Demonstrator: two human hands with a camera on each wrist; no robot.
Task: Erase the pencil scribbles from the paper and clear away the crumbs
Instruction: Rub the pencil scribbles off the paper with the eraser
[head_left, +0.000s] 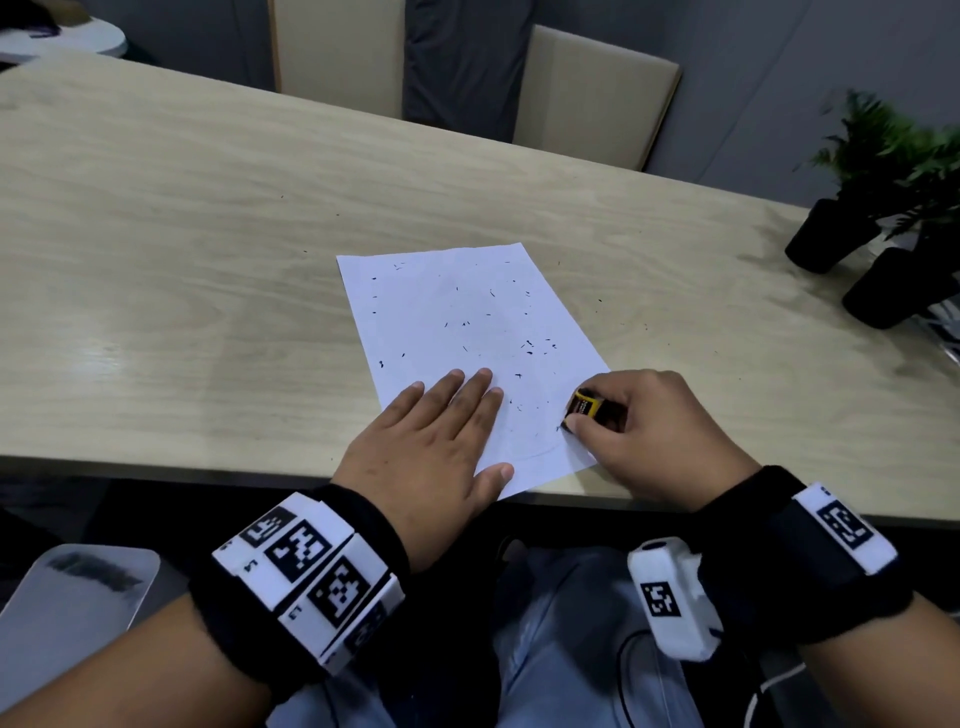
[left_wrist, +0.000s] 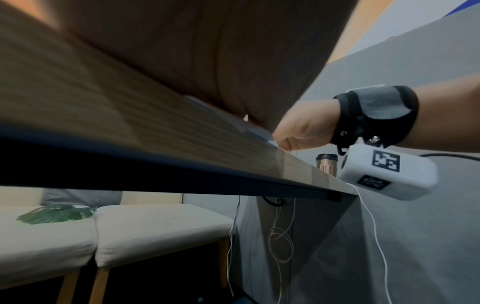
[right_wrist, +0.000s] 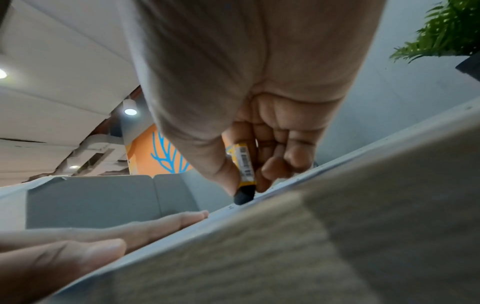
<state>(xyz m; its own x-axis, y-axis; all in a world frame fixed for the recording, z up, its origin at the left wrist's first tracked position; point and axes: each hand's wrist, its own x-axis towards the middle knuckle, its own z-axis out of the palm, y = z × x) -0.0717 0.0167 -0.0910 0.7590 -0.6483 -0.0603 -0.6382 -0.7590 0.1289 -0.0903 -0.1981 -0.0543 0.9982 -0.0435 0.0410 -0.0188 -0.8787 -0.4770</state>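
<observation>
**Eraser at the near right corner, crumbs spread beyond**

The surface (head_left: 208, 260) carries the paper (head_left: 467, 312), its long axis running away from the person. The left hand (head_left: 431, 441) lies flat on the sheet's near edge, fingers straight, pinning it. Just to its right, the right hand (head_left: 654, 431) has its grip clamped on the eraser (head_left: 587, 402), whose dark tip (right_wrist: 242, 198) meets the paper at the near right corner. Faint pencil lines sit left of the tip. Crumbs (head_left: 530, 345) scatter ahead of both hands; the right is likely nearer to most.
</observation>
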